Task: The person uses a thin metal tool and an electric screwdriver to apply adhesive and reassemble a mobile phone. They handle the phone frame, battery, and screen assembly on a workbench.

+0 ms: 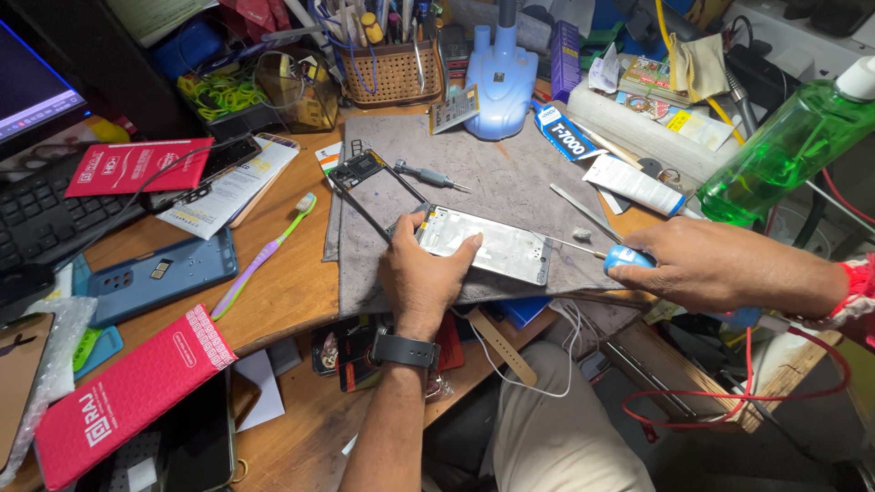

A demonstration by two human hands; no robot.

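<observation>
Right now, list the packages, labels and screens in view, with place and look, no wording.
Red flat packet: bottom left, white print.
Second red packet: left, by the keyboard.
Monitor: top left, lit blue-violet.
Glue tube: right of the mat, white, blue cap.
Green bottle: far right, clear, white cap.

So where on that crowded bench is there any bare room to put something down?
The best patch is the grey mat between the small screwdriver and the white glue tube. A strip of bare wood lies between the toothbrush and the mat's left edge. The back row by the basket and the left side around the blue phone are crowded.
</observation>
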